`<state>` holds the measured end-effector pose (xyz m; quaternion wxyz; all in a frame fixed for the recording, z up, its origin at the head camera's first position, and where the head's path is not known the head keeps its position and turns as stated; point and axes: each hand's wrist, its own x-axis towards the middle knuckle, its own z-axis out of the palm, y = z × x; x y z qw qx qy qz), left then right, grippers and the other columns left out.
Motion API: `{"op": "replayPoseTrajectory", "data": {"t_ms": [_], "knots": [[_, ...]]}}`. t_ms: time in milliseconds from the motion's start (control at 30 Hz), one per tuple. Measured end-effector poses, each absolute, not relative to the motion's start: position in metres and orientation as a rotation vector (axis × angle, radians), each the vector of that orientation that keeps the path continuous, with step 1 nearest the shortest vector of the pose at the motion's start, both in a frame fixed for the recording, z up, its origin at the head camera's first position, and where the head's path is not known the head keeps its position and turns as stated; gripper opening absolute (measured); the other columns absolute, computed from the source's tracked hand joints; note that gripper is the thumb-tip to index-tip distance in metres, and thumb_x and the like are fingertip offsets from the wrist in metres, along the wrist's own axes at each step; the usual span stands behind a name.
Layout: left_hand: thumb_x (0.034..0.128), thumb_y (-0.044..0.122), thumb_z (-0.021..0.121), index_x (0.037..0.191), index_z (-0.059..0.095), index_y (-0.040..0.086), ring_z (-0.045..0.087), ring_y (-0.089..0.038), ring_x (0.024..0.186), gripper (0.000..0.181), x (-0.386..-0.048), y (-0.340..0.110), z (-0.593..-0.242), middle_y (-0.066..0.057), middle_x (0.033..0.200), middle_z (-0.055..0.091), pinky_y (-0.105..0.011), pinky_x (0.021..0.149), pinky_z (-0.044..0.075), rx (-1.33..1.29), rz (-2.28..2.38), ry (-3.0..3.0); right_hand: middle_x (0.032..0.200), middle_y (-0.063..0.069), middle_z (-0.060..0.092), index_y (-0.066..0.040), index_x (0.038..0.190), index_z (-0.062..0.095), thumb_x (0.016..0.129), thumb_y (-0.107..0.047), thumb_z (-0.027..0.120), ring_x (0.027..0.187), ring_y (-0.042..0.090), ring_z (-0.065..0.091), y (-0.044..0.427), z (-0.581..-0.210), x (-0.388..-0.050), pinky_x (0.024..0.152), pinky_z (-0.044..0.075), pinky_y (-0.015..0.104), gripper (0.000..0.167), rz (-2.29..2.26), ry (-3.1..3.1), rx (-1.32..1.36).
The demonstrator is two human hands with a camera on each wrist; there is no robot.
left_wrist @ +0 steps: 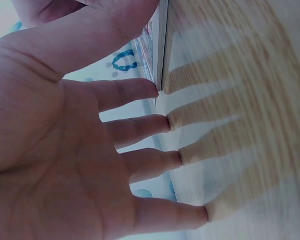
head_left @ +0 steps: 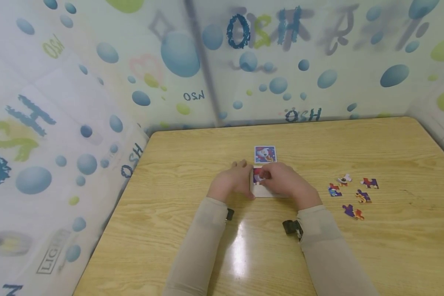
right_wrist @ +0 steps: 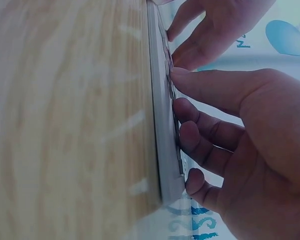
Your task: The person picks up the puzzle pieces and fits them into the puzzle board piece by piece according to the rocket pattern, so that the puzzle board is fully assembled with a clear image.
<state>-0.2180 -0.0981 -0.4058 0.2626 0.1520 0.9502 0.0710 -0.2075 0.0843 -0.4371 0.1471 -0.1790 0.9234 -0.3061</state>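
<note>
A pale puzzle board (head_left: 264,191) lies flat on the table, with a purple and red printed part at its upper left. My left hand (head_left: 234,179) rests beside the board's left edge; its fingers (left_wrist: 135,131) are straight and spread, tips on the tabletop, and the thumb is by the board. Over the board is my right hand (head_left: 283,179), thumb and fingers bent, pinching a puzzle piece (head_left: 257,176) low against the surface. That hand hides much of the piece and board. In the right wrist view the board (right_wrist: 164,140) is seen edge-on, fingertips touching its top.
A square picture card (head_left: 265,154) with a rocket-like print lies just beyond the board. Several loose puzzle pieces (head_left: 363,196) are scattered on the wooden table (head_left: 170,176) to the right. A wall covering (head_left: 177,107) with blue and green spots stands behind and at left.
</note>
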Motion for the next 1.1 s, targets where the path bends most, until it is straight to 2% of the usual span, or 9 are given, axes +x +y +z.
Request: {"op": "replayPoseTrajectory", "data": {"t_ms": [333, 533, 633, 800, 967, 1100], "knots": [[0.0849, 0.038, 0.091, 0.169, 0.03, 0.016, 0.012, -0.042, 0.167, 0.106, -0.218, -0.099, -0.404, -0.012, 0.181, 0.015, -0.068, 0.129, 0.03, 0.416, 0.194, 2.569, 0.111, 0.01, 0.075, -0.007, 0.116, 0.074, 0.103, -0.014, 0.067, 0.105, 0.026, 0.069, 0.092, -0.436, -0.209, 0.099, 0.059, 0.05, 0.017, -0.955, 2.634, -0.547], [0.0825, 0.036, 0.093, 0.169, 0.03, 0.016, 0.013, -0.042, 0.167, 0.109, -0.217, -0.099, -0.404, -0.012, 0.18, 0.015, -0.069, 0.129, 0.028, 0.401, 0.226, 2.577, 0.107, 0.008, 0.071, -0.009, 0.123, 0.073, 0.105, -0.015, 0.063, 0.097, 0.023, 0.062, 0.107, -0.429, -0.209, 0.088, 0.057, 0.04, 0.021, -0.972, 2.641, -0.498], [0.0823, 0.036, 0.093, 0.169, 0.031, 0.017, 0.013, -0.041, 0.167, 0.108, -0.217, -0.098, -0.406, -0.011, 0.181, 0.016, -0.069, 0.129, 0.028, 0.399, 0.229, 2.577, 0.104, 0.009, 0.069, -0.007, 0.123, 0.072, 0.104, -0.014, 0.066, 0.094, 0.023, 0.061, 0.118, -0.421, -0.208, 0.081, 0.054, 0.035, 0.021, -0.988, 2.663, -0.487], [0.0816, 0.033, 0.093, 0.168, 0.032, 0.017, 0.012, -0.04, 0.168, 0.108, -0.218, -0.098, -0.409, -0.01, 0.181, 0.016, -0.068, 0.13, 0.026, 0.403, 0.244, 2.582, 0.108, 0.013, 0.07, -0.001, 0.127, 0.07, 0.104, -0.014, 0.067, 0.092, 0.024, 0.063, 0.146, -0.4, -0.204, 0.072, 0.053, 0.033, 0.027, -0.959, 2.714, -0.511], [0.0808, 0.032, 0.094, 0.168, 0.032, 0.016, 0.012, -0.04, 0.168, 0.108, -0.217, -0.097, -0.409, -0.01, 0.18, 0.017, -0.069, 0.129, 0.026, 0.4, 0.256, 2.585, 0.112, 0.016, 0.07, 0.001, 0.132, 0.067, 0.105, -0.019, 0.066, 0.097, 0.027, 0.064, 0.188, -0.383, -0.199, 0.073, 0.055, 0.037, 0.033, -0.865, 2.777, -0.475], [0.0813, 0.032, 0.093, 0.168, 0.032, 0.016, 0.012, -0.04, 0.168, 0.108, -0.217, -0.099, -0.408, -0.01, 0.18, 0.017, -0.068, 0.13, 0.027, 0.394, 0.249, 2.587, 0.107, 0.014, 0.07, 0.001, 0.133, 0.067, 0.105, -0.021, 0.067, 0.092, 0.025, 0.062, 0.223, -0.382, -0.198, 0.073, 0.053, 0.038, 0.036, -0.788, 2.83, -0.452]]}}
